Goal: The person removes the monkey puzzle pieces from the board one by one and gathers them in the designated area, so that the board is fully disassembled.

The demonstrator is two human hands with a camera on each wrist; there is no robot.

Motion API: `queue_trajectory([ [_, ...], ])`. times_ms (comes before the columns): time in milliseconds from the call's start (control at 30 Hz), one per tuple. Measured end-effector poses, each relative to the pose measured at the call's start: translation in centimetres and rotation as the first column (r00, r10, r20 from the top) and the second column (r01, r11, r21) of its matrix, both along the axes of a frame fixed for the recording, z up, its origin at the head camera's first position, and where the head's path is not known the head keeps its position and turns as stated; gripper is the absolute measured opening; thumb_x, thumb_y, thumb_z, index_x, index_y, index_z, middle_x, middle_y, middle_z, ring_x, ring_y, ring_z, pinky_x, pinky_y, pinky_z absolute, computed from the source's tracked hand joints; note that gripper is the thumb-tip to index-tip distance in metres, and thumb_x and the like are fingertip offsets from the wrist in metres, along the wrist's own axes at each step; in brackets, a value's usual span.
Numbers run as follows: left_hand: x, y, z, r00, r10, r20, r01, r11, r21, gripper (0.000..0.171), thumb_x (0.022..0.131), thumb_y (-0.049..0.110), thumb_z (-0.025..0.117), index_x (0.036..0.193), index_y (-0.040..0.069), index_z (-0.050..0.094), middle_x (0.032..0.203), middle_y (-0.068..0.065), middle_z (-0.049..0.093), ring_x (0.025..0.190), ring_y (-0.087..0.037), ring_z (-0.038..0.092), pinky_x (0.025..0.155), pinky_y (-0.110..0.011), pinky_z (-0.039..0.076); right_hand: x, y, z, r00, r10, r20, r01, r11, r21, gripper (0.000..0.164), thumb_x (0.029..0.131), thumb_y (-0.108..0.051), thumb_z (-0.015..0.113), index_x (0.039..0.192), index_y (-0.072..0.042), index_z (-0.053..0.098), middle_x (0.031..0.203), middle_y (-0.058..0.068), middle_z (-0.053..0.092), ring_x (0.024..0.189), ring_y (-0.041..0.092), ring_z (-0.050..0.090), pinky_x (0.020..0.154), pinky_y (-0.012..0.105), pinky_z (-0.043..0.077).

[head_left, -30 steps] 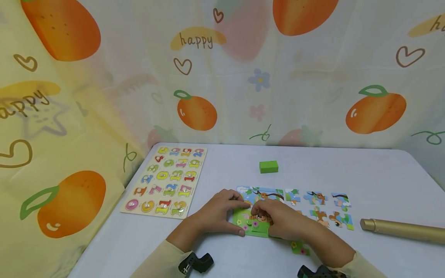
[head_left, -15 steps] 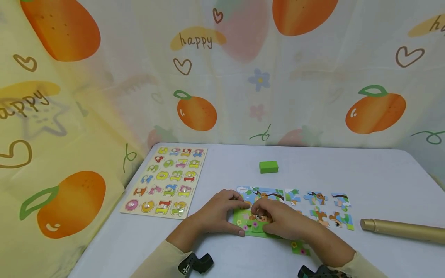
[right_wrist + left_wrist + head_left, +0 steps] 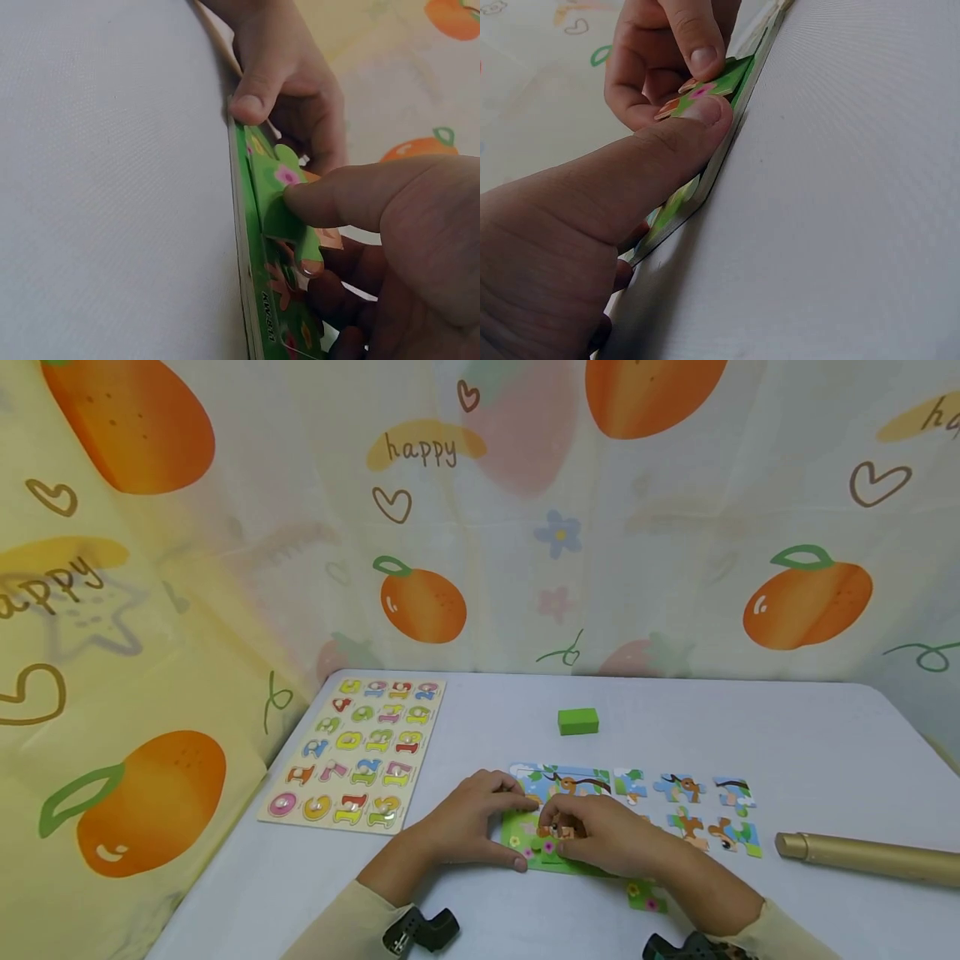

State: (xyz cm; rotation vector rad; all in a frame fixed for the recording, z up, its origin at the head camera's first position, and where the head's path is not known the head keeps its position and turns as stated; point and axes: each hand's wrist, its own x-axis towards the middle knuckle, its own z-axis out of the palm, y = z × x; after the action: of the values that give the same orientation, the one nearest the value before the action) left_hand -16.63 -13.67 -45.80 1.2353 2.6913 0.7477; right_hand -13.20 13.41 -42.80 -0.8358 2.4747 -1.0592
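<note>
In the right wrist view, my right hand (image 3: 420, 217) pinches a green jigsaw piece (image 3: 281, 214) with a pink flower, thumb on its face and fingers curled behind. The piece sits tilted over the lower part of a puzzle board (image 3: 517, 831) printed with a green meadow and blue sky. At the board's left side rests my left hand (image 3: 472, 818). Its thumb lies along the front left corner, close beside the piece in the left wrist view, and its index finger reaches over the board's surface. The right hand hides much of the board's right half.
Several loose jigsaw pieces (image 3: 681, 787) lie right of the board, and a green one (image 3: 647, 896) is in front. A number puzzle board (image 3: 352, 752) stands left, a green block (image 3: 578, 722) behind, a gold tube (image 3: 862, 856) at the right.
My right thumb has slid left across the green piece, and the piece has tilted up from the board. The left hand has stayed at the board's left side.
</note>
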Motion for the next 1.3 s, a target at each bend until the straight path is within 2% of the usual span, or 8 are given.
queue_trajectory([
  [233,0.0,-0.1,-0.2,1.0,0.009,0.014,-0.009,1.0,-0.005,0.075,0.075,0.06,0.093,0.141,0.032,0.07,0.131,0.012,0.056,0.121,-0.01,0.047,0.107,-0.037,0.041,0.0,0.1,0.3,1.0,0.009,0.024,-0.009,1.0,-0.017,0.024,0.098,-0.013,0.074,0.114,-0.028,0.068,0.083,-0.01,0.06,0.07,0.007,0.054,0.067,0.029,0.046],
  [367,0.0,-0.2,-0.3,1.0,0.013,0.027,-0.013,1.0,0.0,0.075,0.074,0.058,0.094,0.141,0.033,0.07,0.131,0.013,0.056,0.121,-0.01,0.047,0.107,-0.036,0.04,0.0,0.4,0.5,0.998,0.018,0.06,-0.014,0.997,-0.07,0.023,0.1,-0.013,0.073,0.119,-0.025,0.068,0.088,-0.007,0.063,0.073,0.009,0.056,0.066,0.03,0.048],
  [567,-0.1,0.0,-0.4,1.0,0.009,0.018,-0.009,1.0,0.011,0.076,0.074,0.058,0.095,0.141,0.032,0.071,0.13,0.013,0.056,0.119,-0.01,0.047,0.106,-0.036,0.04,0.0,0.8,0.9,0.991,0.014,0.131,0.004,0.992,-0.13,0.023,0.101,-0.01,0.069,0.122,-0.017,0.066,0.089,-0.002,0.064,0.064,0.016,0.062,0.063,0.032,0.052],
  [700,-0.1,0.1,-0.3,1.0,0.011,0.021,-0.011,1.0,0.007,0.076,0.074,0.058,0.095,0.141,0.033,0.07,0.13,0.013,0.056,0.12,-0.01,0.047,0.106,-0.036,0.041,0.2,1.2,1.2,0.99,0.008,0.141,0.012,0.991,-0.134,0.021,0.101,-0.01,0.068,0.121,-0.016,0.066,0.085,-0.001,0.063,0.063,0.018,0.062,0.063,0.032,0.052],
  [1033,-0.2,0.2,-0.2,1.0,0.017,0.014,-0.017,1.0,-0.002,0.076,0.074,0.059,0.094,0.141,0.033,0.07,0.132,0.01,0.057,0.124,-0.013,0.049,0.11,-0.038,0.041,0.7,2.9,1.4,0.994,-0.032,0.1,0.044,0.991,-0.127,0.022,0.099,-0.01,0.07,0.119,-0.019,0.066,0.087,-0.002,0.06,0.068,0.011,0.053,0.061,0.029,0.045],
  [1233,-0.2,0.2,-0.2,0.999,0.032,0.026,-0.032,0.999,-0.007,0.076,0.074,0.059,0.094,0.141,0.033,0.07,0.132,0.01,0.057,0.122,-0.012,0.049,0.109,-0.038,0.041,1.2,3.8,1.2,0.99,-0.032,0.138,0.055,0.985,-0.164,0.02,0.1,-0.009,0.067,0.118,-0.019,0.064,0.086,-0.001,0.06,0.066,0.01,0.052,0.058,0.029,0.045],
  [1300,-0.1,0.2,-0.1,0.999,0.036,0.033,-0.036,0.999,-0.006,0.076,0.073,0.058,0.095,0.141,0.032,0.071,0.132,0.011,0.057,0.121,-0.012,0.049,0.108,-0.038,0.041,1.4,4.1,1.2,0.988,-0.03,0.153,0.058,0.982,-0.181,0.02,0.1,-0.008,0.066,0.118,-0.017,0.065,0.086,0.001,0.059,0.06,0.009,0.049,0.055,0.028,0.045],
])
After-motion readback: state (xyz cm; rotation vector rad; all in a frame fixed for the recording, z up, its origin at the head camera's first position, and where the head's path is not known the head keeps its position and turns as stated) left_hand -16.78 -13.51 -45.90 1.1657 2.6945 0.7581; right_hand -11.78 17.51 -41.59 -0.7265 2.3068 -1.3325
